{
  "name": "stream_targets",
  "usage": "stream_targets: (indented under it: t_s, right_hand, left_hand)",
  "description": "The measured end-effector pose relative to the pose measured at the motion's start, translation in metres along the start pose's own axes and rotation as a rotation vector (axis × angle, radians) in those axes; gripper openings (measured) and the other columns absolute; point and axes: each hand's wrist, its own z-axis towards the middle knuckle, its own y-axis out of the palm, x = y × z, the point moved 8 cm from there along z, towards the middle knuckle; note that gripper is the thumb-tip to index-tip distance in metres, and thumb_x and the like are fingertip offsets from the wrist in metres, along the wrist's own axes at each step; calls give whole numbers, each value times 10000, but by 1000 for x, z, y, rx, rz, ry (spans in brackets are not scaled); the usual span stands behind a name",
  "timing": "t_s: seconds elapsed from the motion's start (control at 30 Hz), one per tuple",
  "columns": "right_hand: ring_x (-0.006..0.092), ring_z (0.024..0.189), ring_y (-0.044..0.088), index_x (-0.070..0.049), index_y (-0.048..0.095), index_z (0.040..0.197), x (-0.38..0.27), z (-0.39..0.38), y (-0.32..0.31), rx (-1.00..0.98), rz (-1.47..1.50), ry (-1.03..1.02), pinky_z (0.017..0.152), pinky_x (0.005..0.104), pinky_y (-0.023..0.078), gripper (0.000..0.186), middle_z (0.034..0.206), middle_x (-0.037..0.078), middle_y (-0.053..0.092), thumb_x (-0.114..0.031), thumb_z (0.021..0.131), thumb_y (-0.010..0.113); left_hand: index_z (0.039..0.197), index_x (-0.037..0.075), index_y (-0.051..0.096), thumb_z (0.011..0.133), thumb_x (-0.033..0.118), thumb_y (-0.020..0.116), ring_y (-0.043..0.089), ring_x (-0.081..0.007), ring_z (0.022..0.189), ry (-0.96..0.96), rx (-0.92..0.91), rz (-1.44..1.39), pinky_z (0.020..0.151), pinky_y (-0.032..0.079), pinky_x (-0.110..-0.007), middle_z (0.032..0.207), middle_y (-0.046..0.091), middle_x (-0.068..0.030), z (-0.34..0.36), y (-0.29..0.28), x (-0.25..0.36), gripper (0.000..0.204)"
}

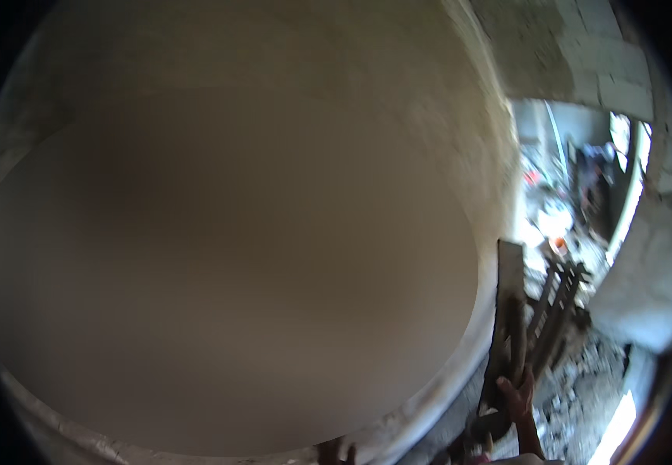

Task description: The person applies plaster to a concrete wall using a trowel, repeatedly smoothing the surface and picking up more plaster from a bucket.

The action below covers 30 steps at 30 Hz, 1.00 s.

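Observation:
My right hand [517,397] is at the lower right, its forearm rising from the bottom edge. Its thumb and fingers lie on either side of the lower end of a long wooden board [509,271] with a narrow bar along it, and it seems closed on this. The board stands tilted beside a pale curved wall edge. At the bottom edge, dark fingertips of my left hand [337,452] show in front of that pale edge. Most of this hand is cut off, so its grip and anything in it stay hidden.
A large blurred oval hides the middle. Plastered wall [398,70] surrounds it, with block wall [622,85] at the upper right. Slatted wooden pieces [556,310] lean beside the board. Rubble [587,380] covers the ground. A bright opening [553,178] shows cluttered things beyond.

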Motion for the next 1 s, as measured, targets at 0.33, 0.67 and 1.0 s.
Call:
stream_targets:
  t_s: [0.33, 0.67, 1.0]
  right_hand:
    - [396, 1376, 378, -152, 210, 1541, -390, 100, 158, -107, 54, -778, 1127, 492, 321, 756, 1533, 221, 315, -524, 957, 512]
    - [392, 1320, 451, -155, 313, 1506, -515, 213, 265, -127, 156, -903, 1097, 472, 362, 759, 1460, 223, 431, -551, 913, 573]
    - [411, 1274, 494, -97, 307, 1505, -665, 254, 311, 69, -45, -1336, 1045, 481, 411, 774, 1440, 243, 452, -560, 928, 533]
  left_hand:
    - [1509, 110, 302, 1012, 486, 409, 244, -409, 1432, -45, 1307, 889, 1118, 231, -621, 1553, 274, -181, 17, -361, 37, 633]
    - [1521, 146, 309, 1006, 569, 298, 203, -438, 1447, -195, 1388, 973, 1106, 170, -658, 1587, 222, -182, 72, -363, -23, 666]
    - [1512, 94, 335, 963, 641, 354, 214, -484, 1427, -146, 1383, 898, 1058, 188, -713, 1578, 202, -240, 75, -364, 13, 776]
